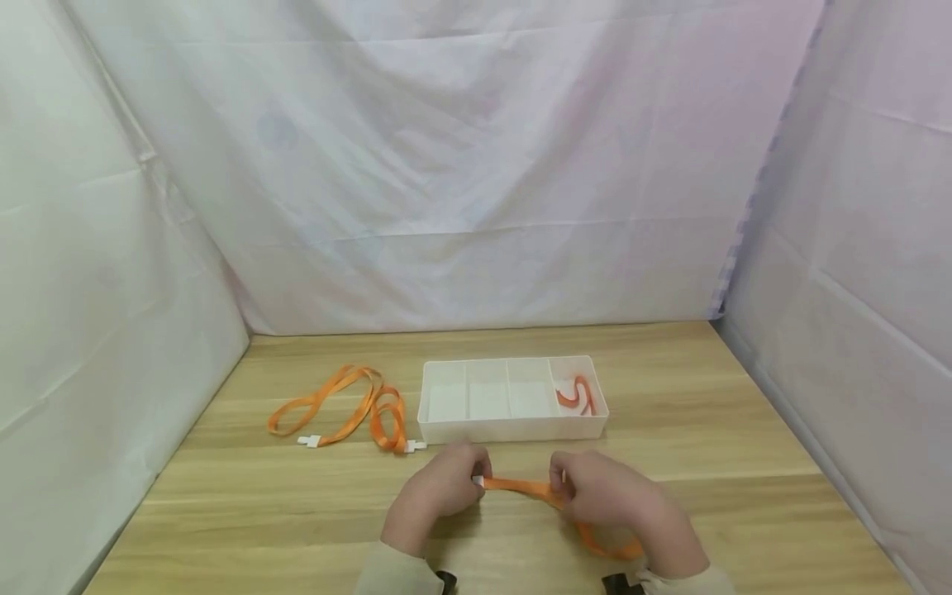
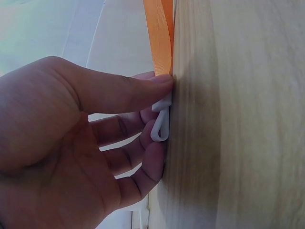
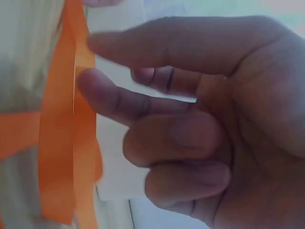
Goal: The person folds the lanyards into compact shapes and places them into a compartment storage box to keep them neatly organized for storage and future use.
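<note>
An orange lanyard (image 1: 516,485) stretches between the two hands, just above the wooden table. My left hand (image 1: 452,479) pinches its end between thumb and fingers, right at the white plastic clip (image 2: 163,126), whose loop points toward the lower fingers. At the strap, my right hand (image 1: 606,489) has its thumb and index fingertips apart, close against the orange band (image 3: 62,143), while other fingers are bent toward the palm. Past the right hand, the loose part of the lanyard curves on the table.
Behind the hands stands a white divided box (image 1: 513,430); a red-orange strap (image 1: 578,397) lies in its rightmost compartment. To the left, more orange lanyard (image 1: 327,392) with white clips (image 1: 309,441) lies looped on the table. White cloth (image 1: 476,165) hangs around three sides.
</note>
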Motion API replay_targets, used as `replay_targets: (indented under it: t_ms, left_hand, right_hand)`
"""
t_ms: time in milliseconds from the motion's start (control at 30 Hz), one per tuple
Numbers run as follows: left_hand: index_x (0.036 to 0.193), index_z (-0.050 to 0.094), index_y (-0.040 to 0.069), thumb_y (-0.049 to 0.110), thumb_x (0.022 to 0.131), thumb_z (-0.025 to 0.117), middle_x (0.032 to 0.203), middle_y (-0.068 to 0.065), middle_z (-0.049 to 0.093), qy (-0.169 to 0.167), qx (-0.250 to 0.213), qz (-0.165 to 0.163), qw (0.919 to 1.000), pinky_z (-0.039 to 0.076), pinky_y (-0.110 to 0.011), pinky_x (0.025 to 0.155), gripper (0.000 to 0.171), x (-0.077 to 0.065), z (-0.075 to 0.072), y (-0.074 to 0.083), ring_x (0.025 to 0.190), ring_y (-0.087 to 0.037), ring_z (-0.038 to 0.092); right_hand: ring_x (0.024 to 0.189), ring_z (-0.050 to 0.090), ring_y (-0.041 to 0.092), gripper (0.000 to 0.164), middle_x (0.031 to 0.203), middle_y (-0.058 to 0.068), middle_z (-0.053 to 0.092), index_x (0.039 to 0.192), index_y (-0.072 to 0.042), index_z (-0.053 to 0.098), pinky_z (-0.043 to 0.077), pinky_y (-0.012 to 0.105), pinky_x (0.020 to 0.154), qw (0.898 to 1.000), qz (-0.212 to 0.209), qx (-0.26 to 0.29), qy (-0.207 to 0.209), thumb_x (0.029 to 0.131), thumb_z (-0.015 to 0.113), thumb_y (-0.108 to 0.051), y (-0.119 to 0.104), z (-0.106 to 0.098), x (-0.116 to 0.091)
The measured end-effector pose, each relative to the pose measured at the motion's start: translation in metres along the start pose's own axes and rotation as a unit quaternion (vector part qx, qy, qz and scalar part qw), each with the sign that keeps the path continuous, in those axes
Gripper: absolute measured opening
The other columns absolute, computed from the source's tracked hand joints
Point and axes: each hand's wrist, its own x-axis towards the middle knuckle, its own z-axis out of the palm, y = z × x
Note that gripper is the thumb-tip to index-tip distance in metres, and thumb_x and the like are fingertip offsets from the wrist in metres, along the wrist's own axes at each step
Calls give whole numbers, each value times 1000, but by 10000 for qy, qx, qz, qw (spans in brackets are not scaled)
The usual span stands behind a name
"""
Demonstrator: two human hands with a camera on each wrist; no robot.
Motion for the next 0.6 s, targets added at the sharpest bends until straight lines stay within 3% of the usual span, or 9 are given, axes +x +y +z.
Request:
replay_targets:
  t_ms: [167,300,433,600]
  left_hand:
    - [89,70,8,-8,82,73,84,-2,61,13,-46,-5,10000,43,-27,68,18,0,1,-1,76,-12,49]
    - [90,71,8,-8,83,73,85,-2,61,-10,-81,25,10000,43,-27,69,18,0,3,-3,77,-12,49]
    - [91,71,8,-8,83,73,86,-2,61,-26,-94,58,9999,44,-27,70,18,1,4,-4,78,-12,49]
    - [90,70,9,-7,83,73,86,-2,61,33,-73,50,10000,44,-28,70,18,1,4,-5,78,-12,49]
  right_hand:
    - [71,53,13,27,89,-5,60,106,-13,71,48,34,65,9952,327,-822,408,83,86,-11,-6,15,12]
    - [69,50,15,22,85,-5,53,89,-15,69,45,34,63,9869,600,-1300,745,82,89,-10,-7,25,19]
    - [66,49,13,30,73,-8,54,77,-20,61,42,33,60,9810,785,-1437,1042,83,88,-10,-7,25,20]
    - [64,47,13,33,76,-8,51,69,-22,60,38,31,58,9835,683,-1431,870,76,90,-11,-9,23,15]
